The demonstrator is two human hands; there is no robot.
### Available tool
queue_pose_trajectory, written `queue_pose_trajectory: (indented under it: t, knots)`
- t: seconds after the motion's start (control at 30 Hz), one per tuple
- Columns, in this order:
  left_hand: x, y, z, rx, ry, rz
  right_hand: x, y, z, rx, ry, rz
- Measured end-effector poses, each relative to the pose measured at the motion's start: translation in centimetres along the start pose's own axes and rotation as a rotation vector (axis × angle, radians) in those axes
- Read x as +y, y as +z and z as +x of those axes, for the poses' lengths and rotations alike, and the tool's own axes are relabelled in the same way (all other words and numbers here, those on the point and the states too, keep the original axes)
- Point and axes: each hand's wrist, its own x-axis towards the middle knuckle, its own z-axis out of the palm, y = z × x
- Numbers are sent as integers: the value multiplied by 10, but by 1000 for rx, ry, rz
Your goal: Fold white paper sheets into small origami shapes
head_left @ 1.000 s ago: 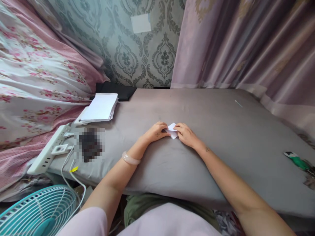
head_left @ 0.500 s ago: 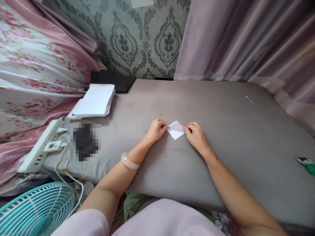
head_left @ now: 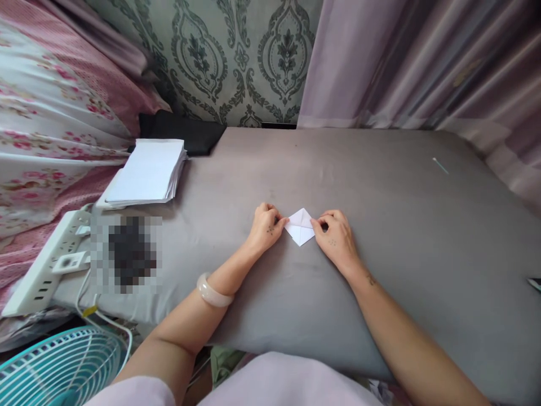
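A small white folded paper [head_left: 300,228] lies diamond-shaped on the grey cloth-covered surface [head_left: 262,293], with crease lines across its middle. My left hand [head_left: 269,224] pinches its left corner between thumb and fingers. At the opposite corner, my right hand [head_left: 336,234] has its thumb and forefinger closed on the paper. The top and bottom points of the diamond show between the hands. A pale bangle [head_left: 214,291] circles my left wrist.
Far left sits a stack of white paper [head_left: 147,169] beside a black folded item [head_left: 186,132]. Nearer are a white power strip [head_left: 40,270] with cables and a teal fan [head_left: 63,363]. A thin stick [head_left: 440,165] lies far right, below the curtain [head_left: 380,62].
The paper, partly covered and raised open between my fingers before, now lies flatter as a diamond. My hands have moved apart to its side corners. The view has tilted downward.
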Motion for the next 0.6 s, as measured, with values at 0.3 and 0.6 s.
queue_pose_trajectory:
  t: [0.3, 0.6]
  knots:
    - [-5, 5, 1, -6, 56, 59, -4, -5, 5, -59, 108, 56]
    - [-3, 5, 2, -15, 55, 76, -1, -3, 7, -70, 142, 66]
